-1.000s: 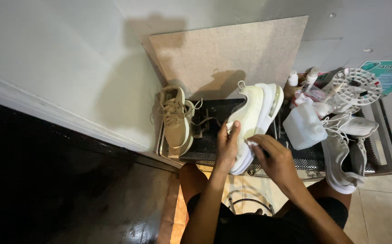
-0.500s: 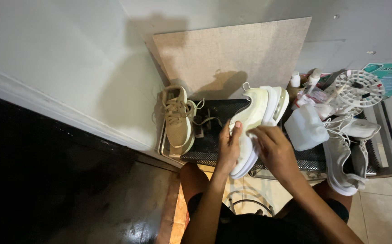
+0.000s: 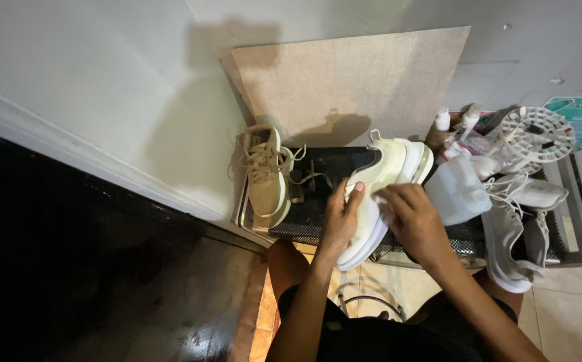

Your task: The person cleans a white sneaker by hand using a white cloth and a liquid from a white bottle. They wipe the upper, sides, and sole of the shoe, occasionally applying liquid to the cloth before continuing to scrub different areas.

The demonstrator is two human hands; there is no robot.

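**Pale sneaker held on its side over the black mesh rack**

From my remote seat I see both hands on one shoe. The left hand (image 3: 339, 224) has its grip closed around the side of the pale yellow-white sneaker (image 3: 375, 194), fingers curled over the upper and thumb up along it. The right hand (image 3: 411, 221) lies over the sneaker's middle, fingers bent down onto it; I cannot tell whether it pinches a cloth or only presses the shoe (a small white patch shows by the knuckles, too small to read).

Against the view of a second ago, little has shifted: the sneaker sits at the same tilt, toe toward the person, heel up toward the wall, and the right hand has slid slightly along the upper. I judge that as rubbing or wiping in progress, not a lift or a put-down.

The sneaker rests over the front edge of the black mesh rack (image 3: 318, 201). A tan laced sneaker (image 3: 265, 175) stands apart to the left on that rack. To the right lie a white plastic jug (image 3: 457, 191), touching close by the right hand, and a grey sneaker (image 3: 515, 245). A beige board (image 3: 351, 84) leans on the wall behind.
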